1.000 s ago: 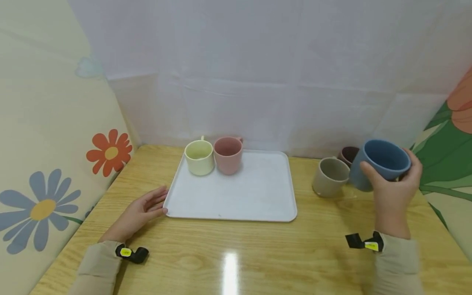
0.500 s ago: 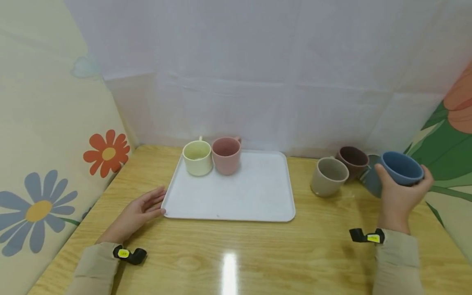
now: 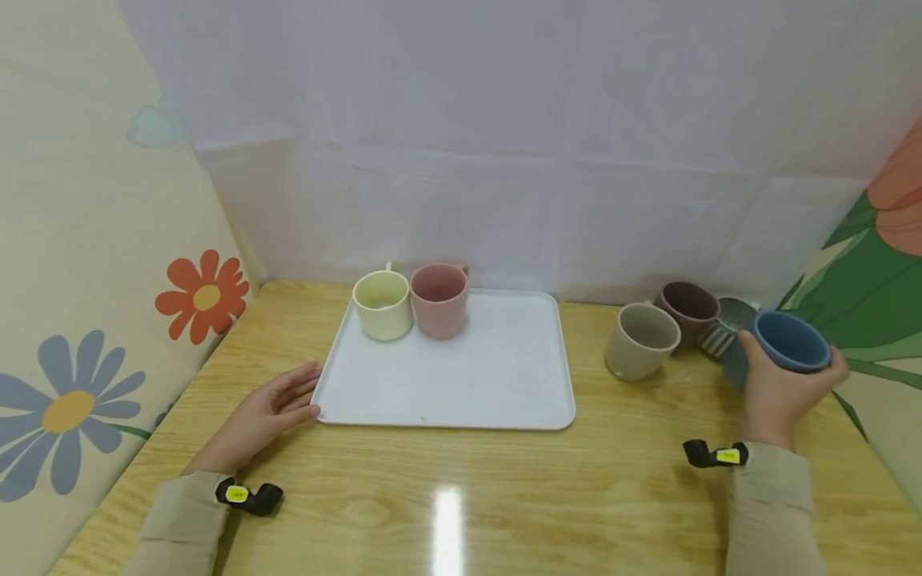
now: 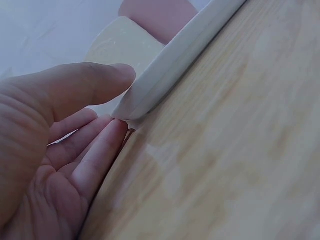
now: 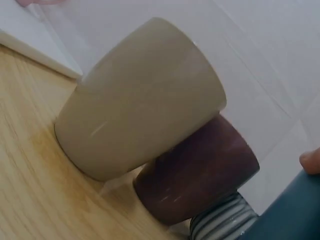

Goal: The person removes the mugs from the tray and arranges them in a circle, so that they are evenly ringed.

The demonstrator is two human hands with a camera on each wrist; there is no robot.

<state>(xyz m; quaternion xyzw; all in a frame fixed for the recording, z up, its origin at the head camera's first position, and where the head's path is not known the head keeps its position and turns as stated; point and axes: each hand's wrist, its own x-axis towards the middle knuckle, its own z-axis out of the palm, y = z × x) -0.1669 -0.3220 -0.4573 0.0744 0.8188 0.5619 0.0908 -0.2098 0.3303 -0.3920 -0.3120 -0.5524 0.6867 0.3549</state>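
Observation:
My right hand (image 3: 783,396) grips a blue cup (image 3: 792,342) at the far right, thumb on its near left side and fingers around the right. In the right wrist view the cup (image 5: 292,212) shows at the lower right corner, with a fingertip at its rim. Left of it stand a striped mug (image 3: 723,324), a dark maroon mug (image 3: 689,308) and a beige mug (image 3: 639,344), close together. My left hand (image 3: 266,412) rests by the white tray (image 3: 461,392), fingertips at its front left corner; the thumb lies above the tray edge (image 4: 165,65) in the left wrist view.
On the tray's back left stand a pale yellow mug (image 3: 384,312) and a pink mug (image 3: 441,308), side by side. A white cloth (image 3: 446,160) hangs behind the wooden table (image 3: 562,496). Flower-patterned cloths (image 3: 65,240) flank both sides.
My right hand has carried the blue cup rightward and down, away from the beige mug, uncovering the maroon mug and then the striped one. My left hand has stayed at the tray corner.

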